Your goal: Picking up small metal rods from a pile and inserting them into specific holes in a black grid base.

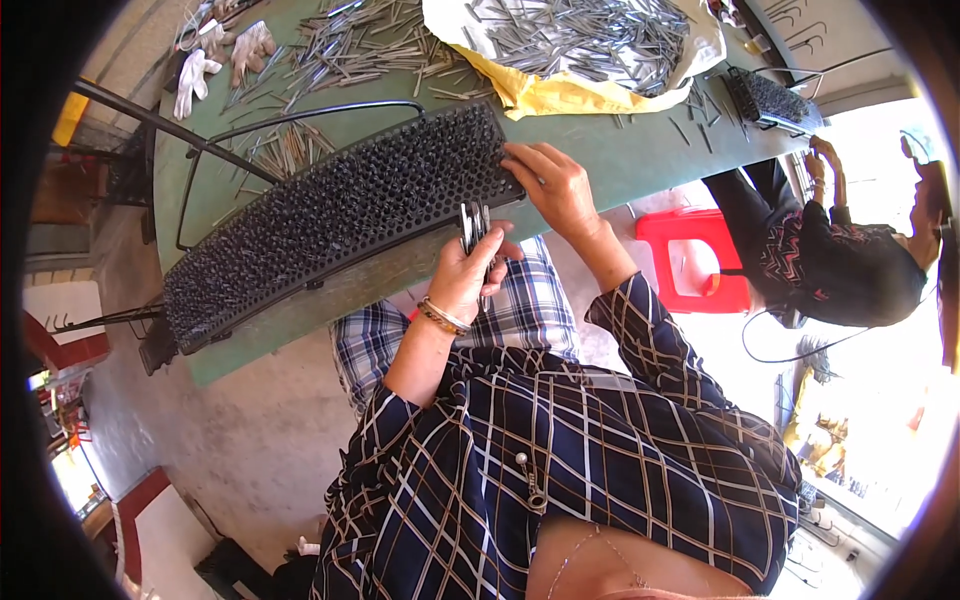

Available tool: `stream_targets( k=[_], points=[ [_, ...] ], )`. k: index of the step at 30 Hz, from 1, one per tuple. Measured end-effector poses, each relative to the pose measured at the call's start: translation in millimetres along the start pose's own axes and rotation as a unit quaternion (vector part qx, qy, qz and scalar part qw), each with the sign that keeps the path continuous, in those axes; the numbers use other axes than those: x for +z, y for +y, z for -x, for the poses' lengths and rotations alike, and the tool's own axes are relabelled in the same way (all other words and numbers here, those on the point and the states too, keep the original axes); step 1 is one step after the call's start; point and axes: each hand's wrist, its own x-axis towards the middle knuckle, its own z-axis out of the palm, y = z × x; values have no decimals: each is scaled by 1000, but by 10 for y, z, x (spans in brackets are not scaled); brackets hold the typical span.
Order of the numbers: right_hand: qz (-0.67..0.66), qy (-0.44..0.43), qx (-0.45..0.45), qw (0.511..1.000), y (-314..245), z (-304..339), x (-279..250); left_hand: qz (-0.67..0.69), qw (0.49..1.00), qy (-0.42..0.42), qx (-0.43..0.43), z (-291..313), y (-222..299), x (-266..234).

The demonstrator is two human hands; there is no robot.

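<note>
A long black rack (330, 205), its top full of round holes, lies slantwise along the near edge of the table. Dark, shiny pieces fill most of its holes; toward the right end bare holes show. My left hand (462, 275) is closed round a bundle of thin metal rods (474, 225), just below the rack's right end. At that end my right hand (562, 192) has its fingertips pinched together over the holes. Whatever those fingertips hold, if anything, is too small to make out.
Loose metal rods (375, 45) lie heaped on the green table (640, 150), beside a yellow-edged white sack (590, 92) full of more. Work gloves (195, 80) lie far left. A bent metal bar (320, 108) runs behind the rack. Rightward are a red stool (655, 255), a seated person (835, 260) and another rack (770, 100).
</note>
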Motion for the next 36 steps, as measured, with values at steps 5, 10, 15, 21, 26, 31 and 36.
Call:
stream_targets(
  k=[5,10,15,21,26,31,36],
  points=[
    [37,6,13,999,-20,58,34,5,1000,8,11,49,52,-17],
    [36,12,-19,999,-21,44,55,-3,1000,-19,6,99,53,-61],
    [-101,-15,154,983,-344,-20,-115,24,999,-33,21,120,88,-54],
    [-334,-252,318,851,-497,48,-96,-11,998,-19,52,168,81,-107],
    [-359,-268,387,806,-486,-1,-67,-12,998,11,58,221,40,-199],
    [-333,-202,361,847,-521,-114,20,10,997,48,57,265,-15,-282],
    [-242,-71,194,948,-576,-200,257,21,997,50,56,273,-45,-295]
  ],
)
